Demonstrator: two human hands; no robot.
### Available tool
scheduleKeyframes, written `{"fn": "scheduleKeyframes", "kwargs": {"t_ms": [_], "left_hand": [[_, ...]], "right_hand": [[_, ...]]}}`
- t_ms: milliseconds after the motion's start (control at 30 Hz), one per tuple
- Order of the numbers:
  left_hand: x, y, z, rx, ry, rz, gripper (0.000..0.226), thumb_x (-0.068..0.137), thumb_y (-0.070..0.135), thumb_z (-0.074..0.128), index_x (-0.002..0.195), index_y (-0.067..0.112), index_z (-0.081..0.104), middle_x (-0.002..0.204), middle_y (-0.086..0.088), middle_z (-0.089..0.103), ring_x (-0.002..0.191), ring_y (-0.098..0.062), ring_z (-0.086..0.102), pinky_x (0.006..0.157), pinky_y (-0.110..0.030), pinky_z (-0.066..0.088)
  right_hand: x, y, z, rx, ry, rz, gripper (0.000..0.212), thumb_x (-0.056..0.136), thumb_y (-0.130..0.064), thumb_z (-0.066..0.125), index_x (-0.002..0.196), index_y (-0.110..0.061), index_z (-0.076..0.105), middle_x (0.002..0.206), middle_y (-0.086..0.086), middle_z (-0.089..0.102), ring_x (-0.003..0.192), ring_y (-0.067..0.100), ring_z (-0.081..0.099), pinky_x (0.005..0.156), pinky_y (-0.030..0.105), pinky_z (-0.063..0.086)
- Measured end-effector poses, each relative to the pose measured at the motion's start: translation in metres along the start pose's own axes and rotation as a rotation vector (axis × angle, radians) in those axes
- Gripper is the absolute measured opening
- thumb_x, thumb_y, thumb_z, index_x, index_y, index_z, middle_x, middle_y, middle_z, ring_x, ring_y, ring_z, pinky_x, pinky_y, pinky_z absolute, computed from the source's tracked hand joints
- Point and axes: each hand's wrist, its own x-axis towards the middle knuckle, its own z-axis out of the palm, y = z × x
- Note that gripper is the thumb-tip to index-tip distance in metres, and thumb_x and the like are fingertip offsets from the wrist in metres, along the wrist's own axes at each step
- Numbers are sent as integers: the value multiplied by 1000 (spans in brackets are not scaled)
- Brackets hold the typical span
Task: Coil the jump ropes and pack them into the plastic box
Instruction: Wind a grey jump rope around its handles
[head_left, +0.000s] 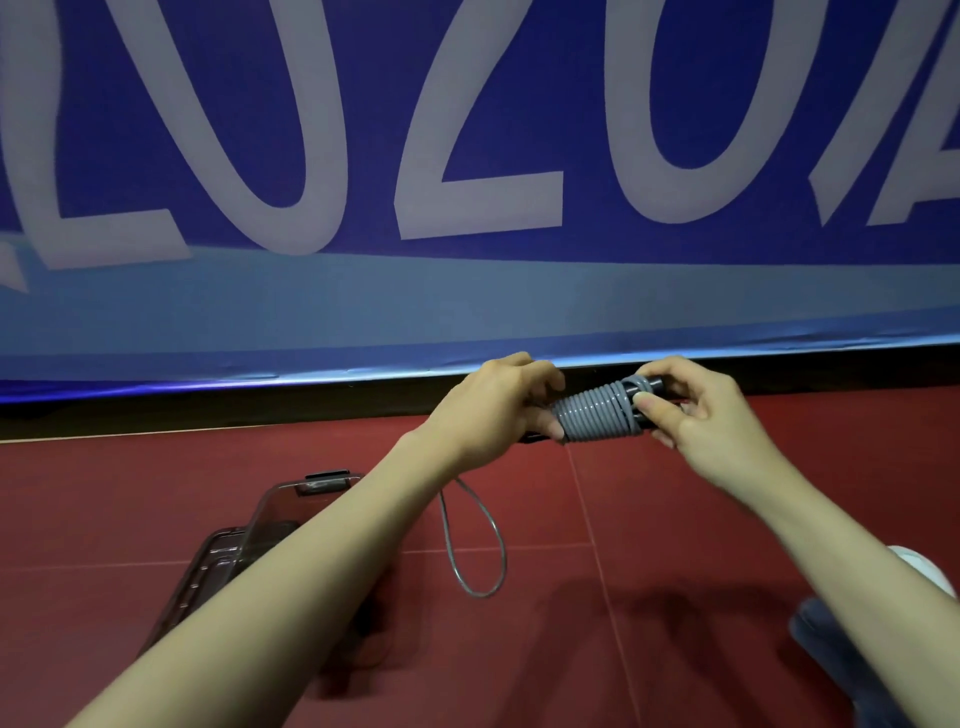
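Hands meet in mid-air above the red floor (675, 519), sharing one jump rope (592, 413). Its grey cord is wound in tight turns round the dark handles, forming a short bundle that spans the gap between the two hands. The left hand (498, 405) has its grip clamped on the bundle's left end, fingers curled round it. The right hand (696, 415) pinches the right end, thumb pressed on the last crossed turns. A loose loop of cord (475, 545) hangs down behind the left forearm. Lower left, partly hidden by that forearm, the smoky plastic box (218, 566) sits on the floor with its lid (291, 504) raised, well apart from the bundle. A blue banner (467, 312) with large pale letters fills the background.
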Motion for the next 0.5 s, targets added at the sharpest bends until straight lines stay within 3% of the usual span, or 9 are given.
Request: {"fn": "scheduleKeyframes", "kwargs": {"t_ms": [67, 167, 300, 367, 500], "left_hand": [[0, -6, -3, -87, -111, -48, 40, 76, 26, 79, 113, 16, 68, 98, 3, 68, 89, -9, 63, 81, -26, 50], [-4, -6, -9, -172, -241, -92, 25, 80, 27, 75, 102, 15, 73, 88, 3, 72, 73, 0, 61, 70, -14, 47], [-5, -6, -22, -360, -300, -134, 6, 85, 23, 71, 83, 18, 72, 80, -1, 68, 66, -6, 56, 66, -17, 44], [-7, -7, -27, -472, -344, -145, 13, 84, 27, 72, 77, 16, 69, 76, -8, 63, 66, -14, 52, 66, -26, 42], [-12, -11, -27, -688, -434, -153, 33, 89, 30, 63, 57, 22, 62, 57, 5, 53, 51, -6, 46, 55, -15, 38]], "right_hand": [[-2, -5, 0, 56, -53, 19, 16, 91, 8, 55, 92, -8, 59, 79, 8, 56, 50, 3, 46, 46, 14, 40], [-6, -11, -1, 137, -102, 46, 18, 92, 11, 52, 92, -6, 59, 76, 6, 55, 45, 0, 45, 45, 13, 36], [-8, -12, -3, 266, -122, 68, 17, 92, 8, 51, 92, -6, 62, 74, 9, 52, 45, 4, 41, 42, 14, 30], [-8, -10, -3, 342, -163, 86, 7, 87, -5, 61, 93, -8, 63, 73, 5, 55, 45, 7, 40, 43, 15, 28], [-7, -4, -3, 468, -269, 140, 50, 54, -48, 88, 90, -16, 72, 73, 0, 62, 48, 10, 43, 44, 18, 31]]}}
